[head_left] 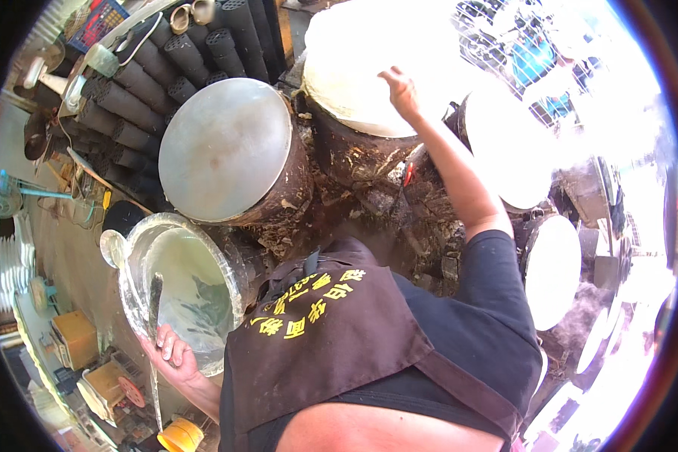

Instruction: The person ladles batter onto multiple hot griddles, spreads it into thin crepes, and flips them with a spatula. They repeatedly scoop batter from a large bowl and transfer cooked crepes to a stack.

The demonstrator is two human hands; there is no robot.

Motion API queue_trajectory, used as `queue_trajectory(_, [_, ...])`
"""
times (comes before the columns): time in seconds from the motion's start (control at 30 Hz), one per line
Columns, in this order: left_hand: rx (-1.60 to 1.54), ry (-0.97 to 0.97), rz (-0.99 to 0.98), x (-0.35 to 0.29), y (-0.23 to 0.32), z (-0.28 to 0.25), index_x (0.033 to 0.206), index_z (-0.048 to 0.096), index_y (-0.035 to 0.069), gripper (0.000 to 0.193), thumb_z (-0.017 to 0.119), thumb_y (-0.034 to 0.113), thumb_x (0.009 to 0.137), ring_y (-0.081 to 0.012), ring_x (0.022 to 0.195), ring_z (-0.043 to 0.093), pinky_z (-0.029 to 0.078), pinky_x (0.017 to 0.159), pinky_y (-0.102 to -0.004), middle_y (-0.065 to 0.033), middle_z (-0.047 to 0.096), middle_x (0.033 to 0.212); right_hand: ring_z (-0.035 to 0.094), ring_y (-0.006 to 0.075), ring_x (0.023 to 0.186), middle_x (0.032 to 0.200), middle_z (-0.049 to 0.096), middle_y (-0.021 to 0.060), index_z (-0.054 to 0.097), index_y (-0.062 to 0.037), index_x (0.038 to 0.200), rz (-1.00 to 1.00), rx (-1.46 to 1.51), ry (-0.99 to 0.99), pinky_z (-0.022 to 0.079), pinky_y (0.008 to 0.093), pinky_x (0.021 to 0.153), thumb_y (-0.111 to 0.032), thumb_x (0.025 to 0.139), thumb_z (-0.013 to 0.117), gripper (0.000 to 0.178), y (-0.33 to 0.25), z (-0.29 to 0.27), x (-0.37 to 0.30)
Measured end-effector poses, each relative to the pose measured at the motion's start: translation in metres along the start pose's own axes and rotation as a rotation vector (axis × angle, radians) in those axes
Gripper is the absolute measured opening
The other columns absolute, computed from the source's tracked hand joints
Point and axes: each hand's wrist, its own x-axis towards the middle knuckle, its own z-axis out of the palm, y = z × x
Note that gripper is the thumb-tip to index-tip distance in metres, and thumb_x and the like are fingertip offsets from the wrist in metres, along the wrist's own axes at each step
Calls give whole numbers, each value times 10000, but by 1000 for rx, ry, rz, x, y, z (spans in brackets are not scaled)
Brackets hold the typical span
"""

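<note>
At the lower left, my left hand [175, 358] is closed around a long thin stick [155, 316] with a dark upper end, beside the rim of a large tub [237, 282]. Pale, milky liquid [196, 290] lies in the tub. The stick's lower end meets a yellow cup-shaped vessel [179, 435]; whether they are joined I cannot tell. My right hand [403, 94] reaches out over a big round white surface [354, 90] on a drum stove [354, 147]. Its fingers are bent together, and glare hides whatever they may hold.
A round grey lid or plate [226, 151] tops another drum, left of centre. Black perforated coal cylinders [139, 87] are stacked behind it. A ladle bowl [113, 247] hangs at the tub's rim. More round white tops [554, 271] stand at the right, with steam around them.
</note>
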Motion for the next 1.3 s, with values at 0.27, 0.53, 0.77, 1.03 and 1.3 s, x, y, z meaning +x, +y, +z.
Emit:
queue_trajectory(0.27, [50,23,-18,3,-5,16,879,400,-24,365,518,309,972,-53,440,377,281,281,-178,-36,399,714,524,340,1005,946,559,148,587,-96,1000,179,159,-190,472,425,860,48,740,513,306,-46,-23,-60])
queue_trajectory(0.53, [23,75,9,-1,-16,21,854,397,0,385,504,349,975,-60,437,371,278,286,-186,-28,397,704,491,321,1114,1180,544,152,479,-137,1339,305,52,-347,437,446,937,16,808,530,555,-73,-35,-65])
queue_trajectory(0.77, [-31,91,43,-5,-25,21,817,381,27,367,520,331,969,-63,451,383,283,290,-190,-33,399,723,464,317,1129,1157,514,135,432,-109,1327,4,-111,-420,384,447,965,39,667,638,707,-49,-56,-64])
queue_trajectory(1.03, [-13,143,101,-10,-40,29,831,387,22,349,522,314,968,-54,467,389,285,294,-182,-32,404,733,535,306,1049,977,534,125,514,-47,1045,-254,-5,-600,420,421,1015,156,689,539,411,-31,-77,1])
queue_trajectory(1.3, [-69,177,119,-17,-37,24,815,379,27,368,525,329,965,-60,464,387,273,292,-187,-28,401,726,629,267,954,989,642,126,614,-58,1029,-65,-46,-521,560,363,792,10,935,380,261,-20,-96,122])
